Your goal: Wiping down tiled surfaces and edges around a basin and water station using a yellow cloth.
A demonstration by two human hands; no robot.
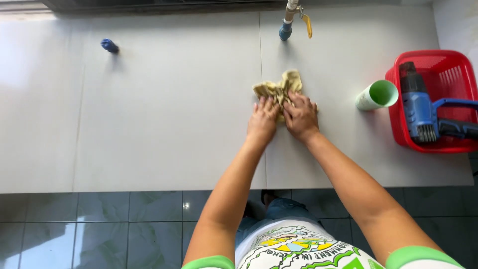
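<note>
A red basket point(450, 144) at the right edge of the white tiled surface point(149, 124) holds a blue power tool point(423, 109). A green-and-white cup point(377, 95) lies just beside it. A pipe point(287, 22) and a blue cap point(109, 46) stand near the far edge, well apart. The left hand point(263, 119) and right hand point(300, 117), side by side and touching, press flat on a crumpled yellow rag point(279, 87), which bunches out beyond the fingertips.

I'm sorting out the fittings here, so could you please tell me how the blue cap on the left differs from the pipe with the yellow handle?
The blue cap is a short stub; the pipe is longer and pale, with a yellow handle. The cap stands apart from the hands; the pipe is just beyond the cloth. Both have blue ends on the white surface.
</note>
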